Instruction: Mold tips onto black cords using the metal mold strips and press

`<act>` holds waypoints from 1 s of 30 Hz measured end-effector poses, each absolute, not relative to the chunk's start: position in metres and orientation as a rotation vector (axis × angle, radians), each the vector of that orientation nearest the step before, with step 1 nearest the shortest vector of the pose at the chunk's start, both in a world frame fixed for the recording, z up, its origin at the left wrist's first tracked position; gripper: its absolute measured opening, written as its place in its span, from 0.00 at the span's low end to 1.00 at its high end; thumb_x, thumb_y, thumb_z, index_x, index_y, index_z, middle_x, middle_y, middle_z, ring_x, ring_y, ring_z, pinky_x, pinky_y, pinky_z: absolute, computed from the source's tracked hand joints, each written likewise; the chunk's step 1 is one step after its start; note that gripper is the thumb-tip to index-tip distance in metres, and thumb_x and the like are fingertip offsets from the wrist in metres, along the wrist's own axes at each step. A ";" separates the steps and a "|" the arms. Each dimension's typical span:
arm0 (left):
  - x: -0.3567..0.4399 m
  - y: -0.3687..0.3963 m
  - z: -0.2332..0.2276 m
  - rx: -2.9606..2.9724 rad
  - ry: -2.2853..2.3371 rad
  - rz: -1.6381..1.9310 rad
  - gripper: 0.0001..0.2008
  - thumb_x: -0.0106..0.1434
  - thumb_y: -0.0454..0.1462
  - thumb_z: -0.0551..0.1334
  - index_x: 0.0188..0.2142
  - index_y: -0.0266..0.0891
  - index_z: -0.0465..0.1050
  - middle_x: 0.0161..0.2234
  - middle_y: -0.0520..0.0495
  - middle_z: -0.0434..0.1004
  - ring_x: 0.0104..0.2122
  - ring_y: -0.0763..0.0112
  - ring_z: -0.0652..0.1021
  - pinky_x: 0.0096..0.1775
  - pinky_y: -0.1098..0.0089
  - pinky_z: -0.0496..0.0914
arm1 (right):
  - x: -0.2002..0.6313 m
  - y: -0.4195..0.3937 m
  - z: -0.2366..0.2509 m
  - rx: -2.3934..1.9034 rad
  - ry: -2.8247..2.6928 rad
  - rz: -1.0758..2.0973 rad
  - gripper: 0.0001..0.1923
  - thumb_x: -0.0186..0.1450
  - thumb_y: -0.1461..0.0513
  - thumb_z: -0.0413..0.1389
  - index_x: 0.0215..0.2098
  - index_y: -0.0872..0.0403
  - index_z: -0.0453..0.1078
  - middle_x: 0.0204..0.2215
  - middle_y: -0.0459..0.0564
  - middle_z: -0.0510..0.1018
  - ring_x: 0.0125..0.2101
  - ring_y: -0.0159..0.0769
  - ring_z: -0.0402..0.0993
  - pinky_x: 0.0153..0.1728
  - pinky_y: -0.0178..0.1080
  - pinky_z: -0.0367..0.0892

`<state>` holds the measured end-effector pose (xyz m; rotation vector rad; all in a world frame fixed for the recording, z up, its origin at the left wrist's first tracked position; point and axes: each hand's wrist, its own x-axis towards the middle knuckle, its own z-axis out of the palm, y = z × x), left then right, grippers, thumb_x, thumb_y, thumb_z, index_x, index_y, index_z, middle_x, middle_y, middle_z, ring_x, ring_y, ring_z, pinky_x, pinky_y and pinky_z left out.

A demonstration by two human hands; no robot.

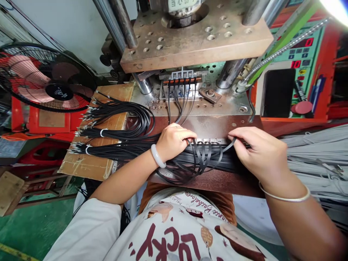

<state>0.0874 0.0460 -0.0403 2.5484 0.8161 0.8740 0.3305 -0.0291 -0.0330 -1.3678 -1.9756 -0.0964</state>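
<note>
- Black flat cables (201,156) lying across the brown metal bench (217,125), right in front of the body, between both hands.
- Thin, light and bendy, probably; loops flop over easily, so best pinched near the ends, close to the small metal tips.
- Likely a bit slippery and quick to tangle when pulled in a bunch.
- Left hand (174,141) curled over the cables, fingers hooked down on them, wrist with a pale bangle (157,156) resting low.
- Right hand (258,152) palm down, thumb and first finger pinching one cable end beside a silver metal strip (210,140).
- Both forearms reaching forward and angled in toward each other.
- More black cables plugged in a row into the mould (182,85) under the press plate (195,40).
- Tied cable bundles (114,139) on a wooden board (89,163) at the left, near a red fan (40,78).
- Grey cables (318,159) piled at the right.
</note>
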 end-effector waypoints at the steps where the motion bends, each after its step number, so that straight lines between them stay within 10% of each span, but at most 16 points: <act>1: 0.088 0.045 -0.039 2.609 0.797 0.865 0.11 0.62 0.27 0.58 0.34 0.39 0.79 0.30 0.51 0.83 0.31 0.73 0.80 0.42 0.68 0.70 | 0.330 -0.029 -0.034 -1.396 -2.013 -0.093 0.11 0.65 0.68 0.52 0.39 0.54 0.75 0.37 0.53 0.79 0.37 0.41 0.77 0.39 0.41 0.72; 13: 0.079 0.034 -0.017 2.999 0.817 0.554 0.11 0.68 0.32 0.55 0.38 0.34 0.77 0.45 0.38 0.78 0.44 0.63 0.77 0.46 0.64 0.72 | 0.335 -0.021 -0.034 -1.301 -1.982 0.335 0.08 0.62 0.68 0.53 0.32 0.51 0.73 0.30 0.46 0.80 0.31 0.37 0.77 0.36 0.40 0.72; 30: 0.071 0.059 -0.036 2.317 0.881 0.903 0.12 0.57 0.21 0.61 0.32 0.35 0.80 0.32 0.48 0.82 0.33 0.74 0.81 0.40 0.75 0.74 | 0.332 -0.017 -0.037 -1.230 -2.310 0.069 0.09 0.64 0.69 0.48 0.33 0.53 0.69 0.28 0.51 0.74 0.30 0.40 0.71 0.30 0.40 0.67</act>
